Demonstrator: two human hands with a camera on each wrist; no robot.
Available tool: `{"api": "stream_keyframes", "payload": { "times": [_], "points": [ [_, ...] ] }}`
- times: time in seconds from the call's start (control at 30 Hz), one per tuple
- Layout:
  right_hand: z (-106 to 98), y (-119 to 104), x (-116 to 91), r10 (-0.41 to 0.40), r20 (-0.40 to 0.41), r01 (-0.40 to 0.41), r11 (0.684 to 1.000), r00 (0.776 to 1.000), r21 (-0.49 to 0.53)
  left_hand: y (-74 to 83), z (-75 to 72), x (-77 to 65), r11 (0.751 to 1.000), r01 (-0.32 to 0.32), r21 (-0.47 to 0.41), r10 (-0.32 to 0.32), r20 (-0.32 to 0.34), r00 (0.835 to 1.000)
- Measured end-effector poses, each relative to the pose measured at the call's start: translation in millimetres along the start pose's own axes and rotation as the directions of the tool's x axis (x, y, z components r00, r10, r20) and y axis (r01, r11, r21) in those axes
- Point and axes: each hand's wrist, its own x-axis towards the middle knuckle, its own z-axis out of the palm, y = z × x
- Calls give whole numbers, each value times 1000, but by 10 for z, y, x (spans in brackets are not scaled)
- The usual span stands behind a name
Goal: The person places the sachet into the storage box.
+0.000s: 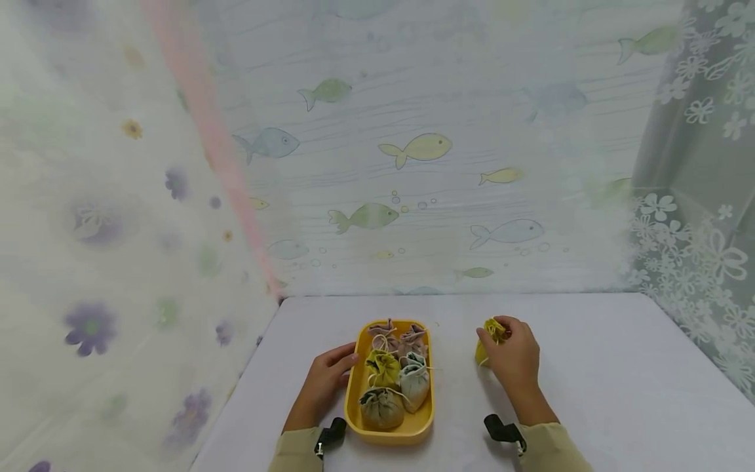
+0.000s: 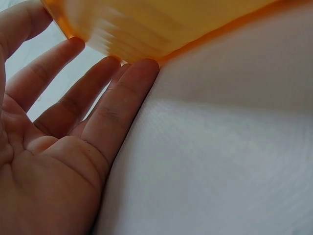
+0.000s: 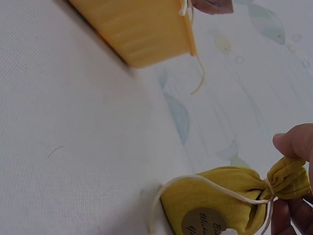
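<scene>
My right hand (image 1: 518, 354) pinches the gathered neck of a mustard-yellow drawstring pouch (image 1: 482, 354). In the right wrist view that pouch (image 3: 220, 191) shows a round brown label with writing and a pale cord looping off its neck. Its base is at or close to the table; contact cannot be told. The fingertips of my left hand (image 1: 323, 380) touch the left side of a yellow tray (image 1: 389, 438), fingers fairly straight in the left wrist view. Inside the tray sit several drawstring pouches: another yellow one (image 1: 383, 368), a grey-brown one (image 1: 382, 410), a pale green one (image 1: 415, 387) and mauve ones (image 1: 413, 337) at the far end.
A white-covered table (image 1: 601, 367) lies under everything. Behind it hangs a curtain (image 1: 436, 249) printed with fish, and a flowered curtain (image 1: 118, 262) stands along the left. Lacy flowered fabric (image 1: 696, 262) hangs at the right. Thin cords stick out over the tray's right rim.
</scene>
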Motion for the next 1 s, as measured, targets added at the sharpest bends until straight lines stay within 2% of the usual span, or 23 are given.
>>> {"api": "stream_keyframes", "payload": {
  "times": [0.17,0.37,0.7,1.0],
  "points": [
    [-32,-13,22,-33,-35,33,999,999,19,-17,-9,6,1000,-1,-8,1,3,1000],
    [-64,-29,22,-10,-8,10,1000,1000,15,-35,-12,2,1000,-1,-11,1,2,1000],
    [-99,-54,17,-25,6,25,1000,1000,-4,-27,1,0,1000,-10,-7,10,10,1000],
    [-126,-130,-17,-101,-2,101,995,995,12,-9,-12,-26,999,-20,-42,21,32,999]
  ]
}}
